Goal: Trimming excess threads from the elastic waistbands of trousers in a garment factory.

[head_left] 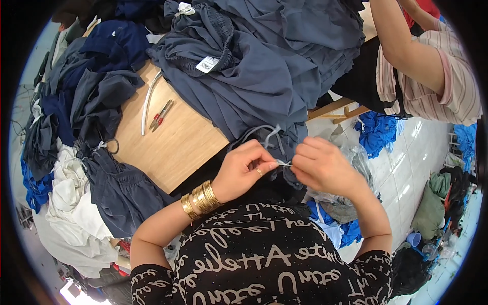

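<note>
Close in front of my body, my left hand (243,166) and my right hand (323,165) almost meet. A thin pale drawstring (284,164) is stretched between their fingertips, with each hand closed in a pinch on it. Gold bangles circle my left wrist. Just beyond my fingers, a dark grey garment (288,145) hangs over the table edge, with grey cord loops (273,133) showing on it. My hands partly cover the garment's lower part. More of the grey fabric spreads up the table, including a gathered elastic waistband (226,51) with a white label (207,64).
On the wooden table (178,142) lie red-handled thread snips (161,116) and a curved white strip (148,101). Navy and grey garments (96,76) pile up at left, above white cloth (76,190). Another person's arm (406,51) is at upper right. Blue cloth (377,133) lies on the floor.
</note>
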`<action>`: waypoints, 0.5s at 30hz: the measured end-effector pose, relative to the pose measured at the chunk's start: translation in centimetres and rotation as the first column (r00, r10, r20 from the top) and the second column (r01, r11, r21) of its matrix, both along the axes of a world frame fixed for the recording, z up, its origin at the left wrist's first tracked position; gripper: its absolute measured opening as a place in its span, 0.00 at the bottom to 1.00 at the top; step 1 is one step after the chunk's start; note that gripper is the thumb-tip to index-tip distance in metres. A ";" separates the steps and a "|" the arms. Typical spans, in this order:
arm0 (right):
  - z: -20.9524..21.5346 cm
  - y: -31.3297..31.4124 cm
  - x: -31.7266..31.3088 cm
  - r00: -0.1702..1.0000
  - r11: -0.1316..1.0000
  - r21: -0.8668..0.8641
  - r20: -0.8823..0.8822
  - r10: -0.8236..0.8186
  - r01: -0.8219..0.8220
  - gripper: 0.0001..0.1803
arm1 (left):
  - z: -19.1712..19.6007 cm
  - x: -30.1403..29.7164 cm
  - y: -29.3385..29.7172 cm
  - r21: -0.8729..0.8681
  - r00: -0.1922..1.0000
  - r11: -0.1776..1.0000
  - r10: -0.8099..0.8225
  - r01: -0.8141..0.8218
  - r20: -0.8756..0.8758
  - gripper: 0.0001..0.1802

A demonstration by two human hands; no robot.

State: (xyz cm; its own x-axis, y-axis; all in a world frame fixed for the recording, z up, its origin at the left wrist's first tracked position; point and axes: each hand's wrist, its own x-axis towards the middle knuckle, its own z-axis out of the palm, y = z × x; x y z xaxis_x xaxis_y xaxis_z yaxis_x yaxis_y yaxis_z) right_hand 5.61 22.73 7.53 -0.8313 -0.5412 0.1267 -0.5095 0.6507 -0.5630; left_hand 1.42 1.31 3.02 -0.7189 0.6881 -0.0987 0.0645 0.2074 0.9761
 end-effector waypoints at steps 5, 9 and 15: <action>0.7 0.8 -0.7 0.997 0.995 0.065 0.042 0.070 -0.073 0.08 | -0.1 -0.5 -0.5 -0.069 0.998 0.998 -0.007 0.003 -0.063 0.06; 0.0 0.7 -0.9 0.996 0.997 -0.017 0.049 0.075 -0.075 0.10 | -0.6 -0.3 -1.0 -0.063 1.000 0.998 0.003 -0.004 -0.015 0.07; 2.5 -2.0 -2.4 0.997 0.969 -0.247 0.081 0.000 0.020 0.07 | 0.2 -1.4 -1.3 0.072 0.914 0.996 -0.017 0.050 -0.406 0.34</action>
State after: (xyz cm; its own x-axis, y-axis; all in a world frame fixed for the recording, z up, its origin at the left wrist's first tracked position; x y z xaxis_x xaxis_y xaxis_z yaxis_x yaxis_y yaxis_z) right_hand 3.21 20.77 10.03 -0.8493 -0.4932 0.1884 -0.4504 0.4907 -0.7458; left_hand 0.03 0.03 3.23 -0.6619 0.7062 0.2512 0.4631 0.1217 0.8779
